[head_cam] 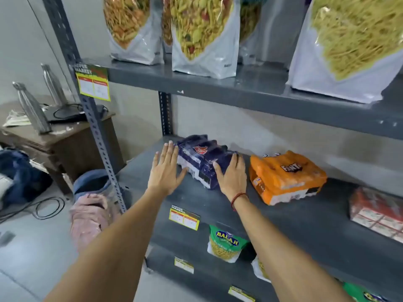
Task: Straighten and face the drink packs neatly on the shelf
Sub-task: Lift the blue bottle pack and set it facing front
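Observation:
A dark blue drink pack (201, 158) lies skewed on the grey middle shelf (283, 216), near its left end. My left hand (165, 171) rests flat against the pack's left side, fingers spread. On the pack's right front corner sits my right hand (232, 174), palm down, with a red thread on the wrist. To the right, an orange Fanta pack (285, 177) lies at an angle. A red pack (377, 212) sits further right, cut off by the frame edge.
Large snack pouches (205, 33) stand on the upper shelf. Balaji snack bags (225, 243) fill the lower shelf. Yellow price tags (184, 216) hang on the shelf edges. Left of the rack stand a wooden table (65, 138) with steel bottles (32, 107), bags and cables on the floor.

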{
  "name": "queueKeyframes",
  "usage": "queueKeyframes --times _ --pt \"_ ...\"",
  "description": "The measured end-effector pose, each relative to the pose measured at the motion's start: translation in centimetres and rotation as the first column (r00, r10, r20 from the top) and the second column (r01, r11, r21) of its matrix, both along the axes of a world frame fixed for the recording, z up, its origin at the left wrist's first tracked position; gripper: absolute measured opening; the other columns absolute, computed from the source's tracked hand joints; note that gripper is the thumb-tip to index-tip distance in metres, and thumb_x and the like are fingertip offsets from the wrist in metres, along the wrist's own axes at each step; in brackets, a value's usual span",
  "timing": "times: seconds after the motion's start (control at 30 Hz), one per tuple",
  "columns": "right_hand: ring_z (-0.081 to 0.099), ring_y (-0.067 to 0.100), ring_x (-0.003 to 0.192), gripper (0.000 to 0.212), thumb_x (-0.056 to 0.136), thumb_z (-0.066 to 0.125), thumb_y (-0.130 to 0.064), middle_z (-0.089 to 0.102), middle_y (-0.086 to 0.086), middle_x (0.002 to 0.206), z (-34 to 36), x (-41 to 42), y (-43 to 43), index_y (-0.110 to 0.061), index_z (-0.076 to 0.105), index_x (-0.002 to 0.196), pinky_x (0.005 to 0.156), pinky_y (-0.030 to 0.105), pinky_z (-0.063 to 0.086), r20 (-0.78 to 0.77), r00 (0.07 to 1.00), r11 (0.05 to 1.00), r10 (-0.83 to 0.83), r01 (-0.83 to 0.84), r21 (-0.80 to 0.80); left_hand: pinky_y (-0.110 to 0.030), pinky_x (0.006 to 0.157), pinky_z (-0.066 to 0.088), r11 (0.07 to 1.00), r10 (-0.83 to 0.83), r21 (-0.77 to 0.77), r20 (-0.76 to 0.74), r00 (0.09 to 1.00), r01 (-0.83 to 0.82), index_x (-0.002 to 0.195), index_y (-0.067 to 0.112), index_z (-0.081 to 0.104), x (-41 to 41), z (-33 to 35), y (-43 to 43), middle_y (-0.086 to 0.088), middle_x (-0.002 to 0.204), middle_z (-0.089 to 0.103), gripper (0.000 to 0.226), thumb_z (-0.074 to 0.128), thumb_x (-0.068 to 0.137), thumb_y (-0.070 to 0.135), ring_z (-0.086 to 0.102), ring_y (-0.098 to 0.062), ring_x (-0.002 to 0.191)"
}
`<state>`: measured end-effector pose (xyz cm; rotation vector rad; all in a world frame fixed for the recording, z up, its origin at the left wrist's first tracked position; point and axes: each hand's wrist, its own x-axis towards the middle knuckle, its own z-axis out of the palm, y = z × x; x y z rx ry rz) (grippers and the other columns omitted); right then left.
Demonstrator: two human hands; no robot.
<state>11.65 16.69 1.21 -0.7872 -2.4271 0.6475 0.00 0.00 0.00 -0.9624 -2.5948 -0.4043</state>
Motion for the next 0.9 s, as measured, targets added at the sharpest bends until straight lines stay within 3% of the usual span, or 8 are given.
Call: queueKeyframes --times 0.2,0.37,0.47,0.57,0.63,0.73,0.8,0.9 --pt "0.044 0.038 0.124 0.087 0.079 0.054 -0.064 0.045 0.025 0.136 -1.9 -4.4 2.4 0.003 0.038 0.133 0.103 0.040 0.037 0.016 0.991 0.800 -0.131 0.116 -0.588 -0.043 0.117 0.009 0.994 -0.008 -0.103 0.198 0.980 0.028 0.148 0.004 0.005 -6.1 0.5 4.0 -0.014 0.159 0.002 0.081 0.030 0.092 0.058 0.002 -0.026 0.147" --pt "0.056 0.031 0.115 0.085 0.069 0.070 -0.058 0.057 0.015 0.129 -3.1 -6.8 4.1 -0.003 0.044 0.129 0.091 0.031 0.043 -0.060 0.968 0.611 -0.242 0.104 -0.784 -0.042 0.098 0.040 0.997 0.036 0.039 0.538 0.842 -0.068 0.130 -0.002 0.042 -11.2 1.5 8.5 -0.022 0.134 0.048 0.068 0.048 0.088 0.052 0.046 -0.036 0.124" --pt "0.059 0.025 0.106 0.077 0.069 0.074 -0.049 0.061 0.009 0.123 -4.3 -7.1 4.0 -0.008 0.046 0.128 0.088 0.031 0.046 -0.121 0.950 0.585 -0.287 0.074 -0.808 -0.033 0.077 0.045 0.988 -0.025 0.132 0.657 0.754 -0.082 0.113 0.001 0.059 -13.6 1.1 9.4 -0.020 0.111 0.065 0.059 0.056 0.084 0.053 0.060 -0.033 0.097" --pt "0.060 0.022 0.103 0.070 0.071 0.073 -0.045 0.062 0.006 0.121 -4.7 -6.9 3.6 -0.011 0.048 0.127 0.093 0.034 0.048 -0.198 0.937 0.615 -0.288 0.022 -0.788 -0.034 0.084 0.048 0.972 -0.098 0.216 0.721 0.686 -0.088 0.119 0.006 0.056 -14.4 0.1 8.8 -0.013 0.112 0.065 0.062 0.058 0.082 0.055 0.060 -0.031 0.100" --pt "0.062 0.019 0.104 0.062 0.074 0.073 -0.041 0.064 0.001 0.115 -4.7 -6.5 3.1 -0.013 0.049 0.125 0.092 0.033 0.049 -0.282 0.925 0.658 -0.254 -0.048 -0.751 -0.033 0.083 0.046 0.936 -0.156 0.332 0.691 0.705 -0.118 0.119 0.008 0.055 -13.9 -1.0 7.3 -0.010 0.112 0.064 0.056 0.059 0.084 0.051 0.060 -0.029 0.102" --pt "0.063 0.005 0.100 0.045 0.076 0.073 -0.038 0.063 -0.017 0.102 -4.7 -5.4 2.0 -0.031 0.050 0.115 0.083 0.016 0.050 -0.426 0.896 0.791 -0.122 -0.172 -0.588 -0.027 0.075 0.046 0.822 -0.281 0.554 0.596 0.752 -0.132 0.111 0.013 0.058 -12.0 -3.0 4.1 -0.003 0.102 0.066 0.040 0.060 0.086 0.043 0.063 -0.022 0.093" --pt "0.059 0.004 0.108 0.053 0.073 0.073 -0.041 0.061 -0.009 0.116 -5.1 -4.7 0.9 -0.041 0.044 0.118 0.088 0.017 0.049 -0.465 0.884 0.830 -0.039 -0.231 -0.508 -0.021 0.079 0.048 0.749 -0.325 0.646 0.550 0.769 -0.146 0.115 0.015 0.056 -10.7 -4.4 2.0 0.001 0.107 0.064 0.041 0.062 0.085 0.041 0.061 -0.012 0.090" --pt "0.051 0.001 0.119 0.084 0.066 0.077 -0.045 0.051 -0.006 0.134 -5.7 -3.7 -0.1 -0.038 0.031 0.136 0.096 0.014 0.044 -0.488 0.872 0.879 0.030 -0.255 -0.403 -0.013 0.084 0.047 0.695 -0.342 0.705 0.498 0.797 -0.142 0.123 0.018 0.051 -9.2 -5.5 -0.4 0.005 0.114 0.061 0.052 0.064 0.081 0.044 0.060 -0.005 0.097"
